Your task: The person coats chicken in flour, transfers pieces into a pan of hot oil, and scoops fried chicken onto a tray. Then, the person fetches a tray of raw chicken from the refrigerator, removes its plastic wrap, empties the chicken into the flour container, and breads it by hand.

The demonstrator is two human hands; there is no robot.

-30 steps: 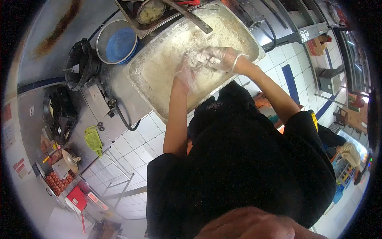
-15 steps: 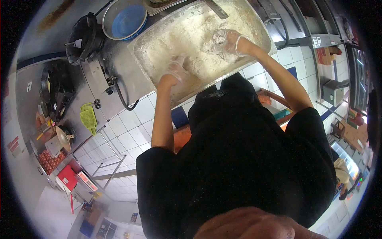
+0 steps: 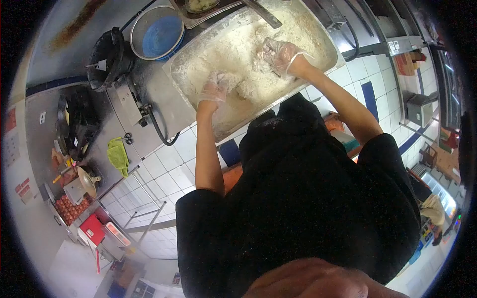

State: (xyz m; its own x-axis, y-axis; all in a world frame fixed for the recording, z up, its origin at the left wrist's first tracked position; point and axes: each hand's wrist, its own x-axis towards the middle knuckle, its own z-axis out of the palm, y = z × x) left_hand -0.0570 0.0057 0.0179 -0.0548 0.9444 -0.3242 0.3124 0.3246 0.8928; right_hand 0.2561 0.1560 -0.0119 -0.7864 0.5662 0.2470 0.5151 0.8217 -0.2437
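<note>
A large metal tray (image 3: 332, 66) holds a deep layer of white flour (image 3: 293, 22) with lumpy, coated pieces in it. My left hand (image 3: 214, 88), in a clear plastic glove, is in the flour on the tray's left side. Its fingers are curled round a floury clump I cannot make out. Farther right and deeper in, my right hand (image 3: 284, 55) wears the same kind of glove, thickly dusted. Its fingers bend closed against floury material whose kind is hidden. A flat metal handle or bar (image 3: 263, 14) lies over the tray's far edge.
Left of the tray stand a metal-rimmed bowl with blue inside (image 3: 161, 37) and a black-lined bin (image 3: 105, 59). A green cloth (image 3: 118, 156) and scissors (image 3: 128, 138) lie on the steel counter (image 3: 161, 89). Another person (image 3: 433, 211) is far right.
My left hand has lifted slightly and its fingers have curled in at the flour. My right hand has shifted a little left. The whole view has tilted slightly.
</note>
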